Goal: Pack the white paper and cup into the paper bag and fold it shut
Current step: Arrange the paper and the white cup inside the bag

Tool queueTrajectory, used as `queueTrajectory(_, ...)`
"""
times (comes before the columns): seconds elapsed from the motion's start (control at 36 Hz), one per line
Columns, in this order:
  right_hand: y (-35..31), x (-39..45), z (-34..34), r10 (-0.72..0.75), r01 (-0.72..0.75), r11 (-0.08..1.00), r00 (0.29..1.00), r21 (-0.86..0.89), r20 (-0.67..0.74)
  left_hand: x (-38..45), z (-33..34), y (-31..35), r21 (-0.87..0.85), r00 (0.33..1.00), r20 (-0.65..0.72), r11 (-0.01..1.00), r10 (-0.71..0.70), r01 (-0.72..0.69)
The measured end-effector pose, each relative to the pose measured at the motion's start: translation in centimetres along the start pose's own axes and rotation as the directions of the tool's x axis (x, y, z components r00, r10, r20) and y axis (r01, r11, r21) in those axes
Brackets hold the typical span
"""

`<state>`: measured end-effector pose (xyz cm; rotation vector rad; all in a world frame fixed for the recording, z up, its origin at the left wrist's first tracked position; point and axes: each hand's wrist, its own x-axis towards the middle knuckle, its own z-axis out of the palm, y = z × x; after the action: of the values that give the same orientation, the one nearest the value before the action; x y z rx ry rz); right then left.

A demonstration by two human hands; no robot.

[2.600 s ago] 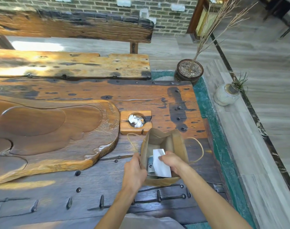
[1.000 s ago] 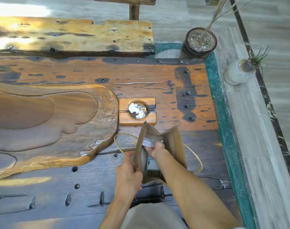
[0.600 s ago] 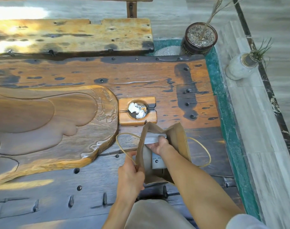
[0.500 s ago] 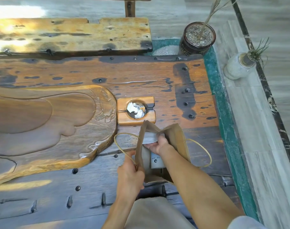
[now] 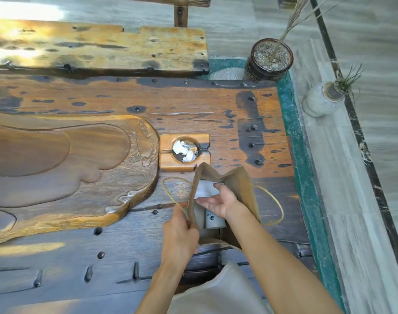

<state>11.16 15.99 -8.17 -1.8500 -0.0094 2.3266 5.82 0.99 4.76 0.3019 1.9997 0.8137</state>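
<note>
A brown paper bag (image 5: pixel 241 184) with yellow cord handles stands open on the dark wooden table. My left hand (image 5: pixel 181 232) pinches the bag's near left rim and holds the mouth apart. My right hand (image 5: pixel 218 201) is inside the mouth, fingers spread over the white paper (image 5: pixel 205 189), which lies against the bag's far inner wall. Below that hand a white cup (image 5: pixel 214 220) with small dark print sits in the bag. Whether the fingers grip the paper is unclear.
A small wooden block (image 5: pixel 184 155) with a round hollow holding crumpled white scraps sits just behind the bag. A large carved wooden tray (image 5: pixel 69 164) fills the left. Beyond the table's right edge (image 5: pixel 291 132) stand a dark pot (image 5: pixel 269 60) and a pale vase (image 5: pixel 322 99).
My right hand pushed the white paper from above the bag's mouth down inside it. My left hand kept its hold on the rim. The view tilted downward.
</note>
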Motion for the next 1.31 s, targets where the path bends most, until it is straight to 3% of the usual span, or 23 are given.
queueTrajectory(0.08, -0.3, -1.8, 0.1, -0.084, 0.086, 0.974, 0.996, -0.208, 0.018, 0.0, 0.0, 0.1, 0.013, 1.000, 0.025, 1.000, 0.015, -0.015)
queueTrajectory(0.14, -0.5, -2.7, -0.3, -0.198, 0.190, 0.887, 0.980, -0.422, 0.024, 0.2, -0.1, 0.0, 0.018, 0.999, 0.040, 0.999, 0.029, -0.030)
queueTrajectory(0.22, -1.0, -3.9, -1.3, -0.357, 0.320, 0.620, 0.928, -0.717, 0.105, 0.2, -0.3, 0.1, 0.021, 0.997, 0.058, 0.999, 0.044, -0.046)
queueTrajectory(0.31, -1.7, -4.6, -2.4, -0.460, 0.377, 0.240, 0.856, -0.895, 0.237, 0.1, -0.4, 0.1, 0.021, 0.996, 0.068, 0.998, 0.050, -0.051)
queueTrajectory(0.39, -2.1, -5.1, -2.9, -0.346, 0.352, -0.146, 0.857, -0.925, 0.381, 0.2, -0.2, 0.1, 0.022, 0.995, 0.088, 0.999, 0.043, -0.046)
queueTrajectory(0.47, -2.0, -5.1, -2.7, -0.183, 0.284, -0.476, 0.894, -0.833, 0.409, 0.2, -0.1, 0.2, 0.012, 0.990, 0.126, 0.998, 0.060, -0.062)
queueTrajectory(0.61, -1.9, -4.3, -2.6, -0.077, 0.160, -0.760, 0.940, -0.629, 0.332, 0.4, -0.2, -0.2, -0.003, 0.991, 0.122, 0.998, 0.063, -0.064)
queueTrajectory(0.78, -1.3, -2.3, -3.0, -0.023, 0.127, -0.896, 0.943, -0.425, 0.332, 0.9, 0.0, -0.4, 0.027, 0.990, 0.128, 0.998, 0.052, -0.056)
queueTrajectory(0.86, -1.1, -1.7, -2.9, -0.021, 0.125, -0.915, 0.934, -0.383, 0.356, 1.0, 0.0, -0.5, 0.016, 0.990, 0.133, 0.999, 0.047, -0.050)
queueTrajectory(1.11, -1.9, -0.7, -1.6, -0.080, 0.139, -0.757, 0.950, -0.638, 0.302, 1.4, -0.9, -0.8, -0.018, 0.988, 0.152, 0.999, 0.043, -0.041)
queueTrajectory(1.31, -2.1, -0.6, -0.8, -0.101, 0.086, -0.705, 0.970, -0.704, 0.220, 1.6, -0.9, -0.5, -0.029, 0.984, 0.172, 0.999, 0.043, -0.039)
